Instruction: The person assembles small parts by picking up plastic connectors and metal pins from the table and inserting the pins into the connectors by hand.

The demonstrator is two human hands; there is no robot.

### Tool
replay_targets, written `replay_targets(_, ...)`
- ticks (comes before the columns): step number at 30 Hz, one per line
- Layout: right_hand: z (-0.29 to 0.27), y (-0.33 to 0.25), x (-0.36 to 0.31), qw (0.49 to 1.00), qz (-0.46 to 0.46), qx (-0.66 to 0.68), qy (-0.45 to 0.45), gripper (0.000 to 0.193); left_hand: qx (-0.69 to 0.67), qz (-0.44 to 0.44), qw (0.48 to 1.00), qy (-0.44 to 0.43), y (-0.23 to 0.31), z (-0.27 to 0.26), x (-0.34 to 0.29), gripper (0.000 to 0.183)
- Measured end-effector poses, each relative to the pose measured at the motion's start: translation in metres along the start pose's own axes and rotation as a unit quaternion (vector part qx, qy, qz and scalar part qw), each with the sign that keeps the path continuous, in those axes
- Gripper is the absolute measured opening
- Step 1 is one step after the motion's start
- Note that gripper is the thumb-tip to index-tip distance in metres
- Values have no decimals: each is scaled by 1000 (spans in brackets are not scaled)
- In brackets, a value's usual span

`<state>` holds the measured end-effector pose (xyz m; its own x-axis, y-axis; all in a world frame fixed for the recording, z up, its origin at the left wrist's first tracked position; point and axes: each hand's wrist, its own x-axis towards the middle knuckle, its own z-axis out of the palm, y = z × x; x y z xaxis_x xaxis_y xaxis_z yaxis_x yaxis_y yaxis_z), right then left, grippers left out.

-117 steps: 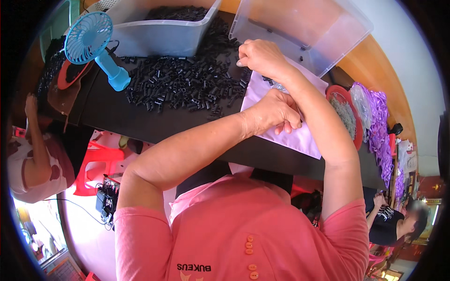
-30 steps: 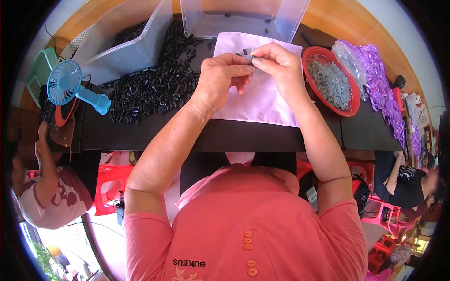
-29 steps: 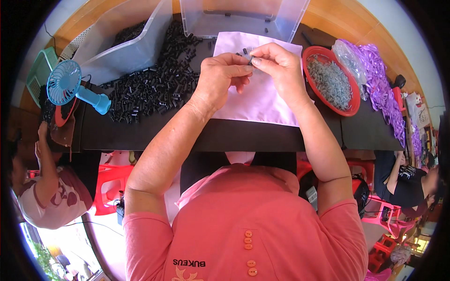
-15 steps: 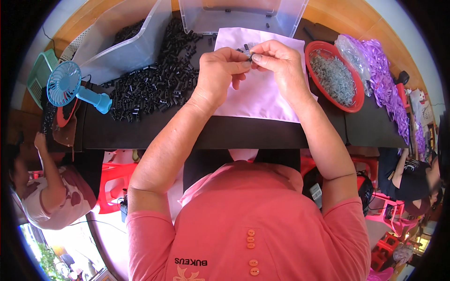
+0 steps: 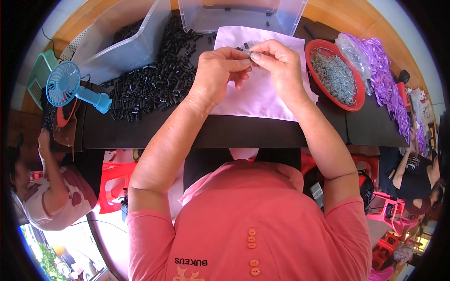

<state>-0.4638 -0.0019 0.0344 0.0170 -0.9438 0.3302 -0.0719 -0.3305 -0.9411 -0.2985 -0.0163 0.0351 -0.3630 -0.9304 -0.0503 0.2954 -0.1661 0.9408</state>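
Observation:
Above a pale pink cloth (image 5: 262,100), my two hands meet fingertip to fingertip. My left hand (image 5: 216,70) is closed in a pinch, its thumb and forefinger pointing right. Opposite it, my right hand (image 5: 282,65) pinches too, thumb and forefinger together. Whatever small thing sits between the fingertips is mostly covered and too small to name. Just behind the fingers, a few small black pieces (image 5: 245,46) and some clear bits lie on the cloth. A loose heap of short black tube-like pieces (image 5: 150,89) spreads left of my left hand. A red basket (image 5: 360,100) of small greyish clear pieces stands right of my right hand.
Clear plastic bins (image 5: 159,33) stand at the back left and back centre (image 5: 243,21). A light-blue fan (image 5: 65,84) is at the left. Beyond the basket lie a clear bag (image 5: 352,56) and purple ribbons (image 5: 382,79). Other people sit at both sides.
A dark piece that showed between my fingertips is now mostly covered. My fingers have shifted slightly, and the cloth's front edge has moved a little to the left.

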Motion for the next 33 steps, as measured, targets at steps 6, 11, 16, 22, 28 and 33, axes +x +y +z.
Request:
replay_targets(6, -2, -3, 2, 1000, 19, 4, -23, 9, 56, 43, 997, 18, 0, 3, 0, 14)
replay_targets(11, -5, 1, 2, 992, -73, -106, -12, 10, 62, 28, 998, 8, 0, 5, 0, 14)
replay_targets(16, 3, -1, -3, 942, -205, -265, 39, 8, 79, 10, 997, 14, 0, 5, -2, 13)
replay_targets(22, 3, 3, -4, 987, -104, -118, 30, 9, 67, 7, 997, 23, 1, 7, -4, 12)
replay_targets(28, 8, 2, -7, 947, -219, -230, 50, 7, 17, -30, 999, 32, 3, 3, -4, 13)
replay_targets(33, 3, -3, -5, 991, -49, -121, -14, 8, 29, -28, 999, 11, 2, -1, -3, 15)
